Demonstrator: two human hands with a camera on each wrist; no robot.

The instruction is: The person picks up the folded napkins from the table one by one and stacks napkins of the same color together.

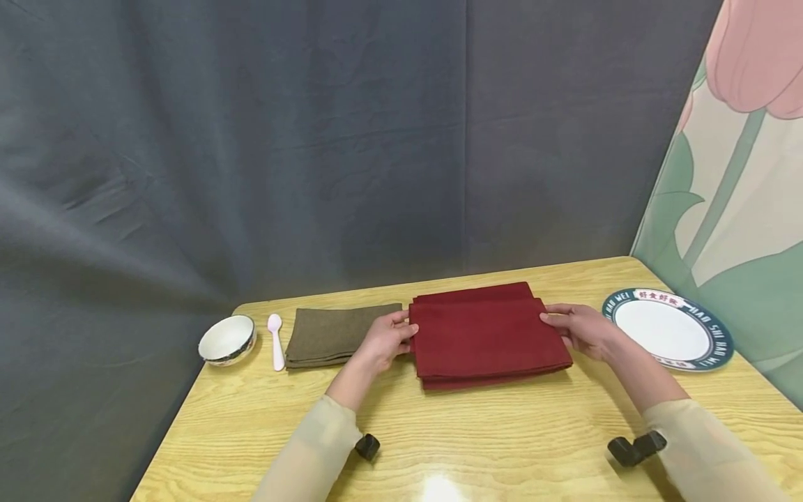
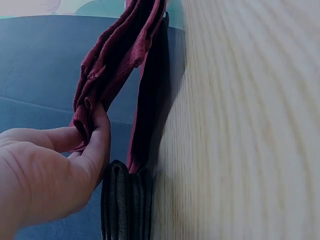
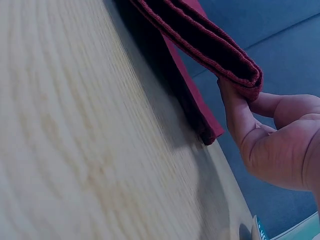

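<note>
I see bare table [image 1: 477,432] in front of the red cloth [image 1: 486,338]. Left, the brown cloth [image 1: 335,335] lies just beside it; right, the plate [image 1: 668,328] sits near, leaving only narrow gaps.

2 cloths: 1 red [image 1: 486,335], 1 olive [image 1: 332,335]; 1 bowl [image 1: 227,339], 1 spoon [image 1: 275,340], 1 plate [image 1: 668,328].

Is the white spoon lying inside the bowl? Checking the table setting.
No, the white spoon lies on the table between the bowl and the brown cloth.

Wooden table [image 1: 502,446] bears cloths [image 1: 486,335], bowl [image 1: 227,339], spoon [image 1: 275,340], plate [image 1: 668,328].
</note>
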